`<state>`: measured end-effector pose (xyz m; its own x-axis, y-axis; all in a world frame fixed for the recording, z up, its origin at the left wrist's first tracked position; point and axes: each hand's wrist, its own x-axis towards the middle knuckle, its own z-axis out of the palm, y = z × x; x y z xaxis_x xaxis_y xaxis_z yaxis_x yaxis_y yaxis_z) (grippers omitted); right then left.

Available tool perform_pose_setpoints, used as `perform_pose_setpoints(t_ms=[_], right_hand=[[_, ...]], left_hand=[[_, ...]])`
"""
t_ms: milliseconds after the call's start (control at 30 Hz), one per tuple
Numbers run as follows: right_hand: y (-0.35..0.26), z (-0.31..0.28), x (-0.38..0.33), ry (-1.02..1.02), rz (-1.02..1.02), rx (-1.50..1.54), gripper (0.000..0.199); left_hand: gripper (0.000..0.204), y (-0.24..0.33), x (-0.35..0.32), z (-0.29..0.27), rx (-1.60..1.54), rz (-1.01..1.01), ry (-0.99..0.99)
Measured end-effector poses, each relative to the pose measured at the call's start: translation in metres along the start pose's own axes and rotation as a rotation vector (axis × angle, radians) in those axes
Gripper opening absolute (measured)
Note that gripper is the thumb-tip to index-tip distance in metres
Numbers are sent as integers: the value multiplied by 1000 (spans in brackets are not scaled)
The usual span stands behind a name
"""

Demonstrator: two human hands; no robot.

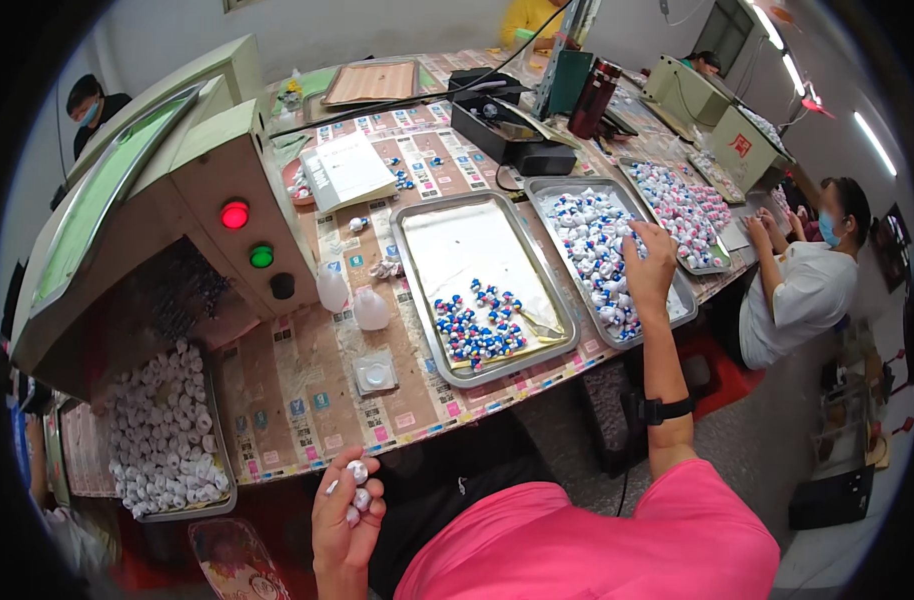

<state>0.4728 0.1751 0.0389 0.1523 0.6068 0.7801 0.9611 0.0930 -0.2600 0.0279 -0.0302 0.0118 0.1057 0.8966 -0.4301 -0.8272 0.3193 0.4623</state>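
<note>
Below the table's front edge, my left hand (pixel 345 525) curls around several small white round pieces (pixel 362 498), which show between its fingers. My right hand (pixel 653 265) reaches over a metal tray (pixel 685 300) heaped with small blue-and-white pieces (pixel 589 225). Its fingers are bent together above the heap; what they hold, if anything, is too small to name. Left of that tray lies a second metal tray (pixel 414 262) with a white liner, where small blue, white and red pieces (pixel 477 325) are gathered at the near end.
At left stands a machine (pixel 202 190) with red and green lights; white pieces (pixel 162 420) fill a tray beneath its opening. Two small white bottles (pixel 371 309) and a booklet (pixel 347 168) lie between. Another full tray (pixel 677 210) is at right, near a seated co-worker (pixel 802 275).
</note>
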Motion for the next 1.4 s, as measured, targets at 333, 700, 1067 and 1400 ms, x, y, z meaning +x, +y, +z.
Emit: perform_pose_setpoints(t_ms=[333, 700, 1067, 1400], right_hand=[[-122, 31, -41, -605, -171, 564, 15], [-149, 60, -45, -740, -237, 89, 12], [-174, 33, -52, -920, 68, 727, 16], [-235, 24, -71, -1186, 105, 1090, 16]], left_hand=[[25, -12, -3, 4, -53, -73, -61], [23, -15, -8, 3, 12, -35, 13], [22, -16, -2, -10, -117, -28, -43], [26, -15, -5, -15, -129, -60, -58]])
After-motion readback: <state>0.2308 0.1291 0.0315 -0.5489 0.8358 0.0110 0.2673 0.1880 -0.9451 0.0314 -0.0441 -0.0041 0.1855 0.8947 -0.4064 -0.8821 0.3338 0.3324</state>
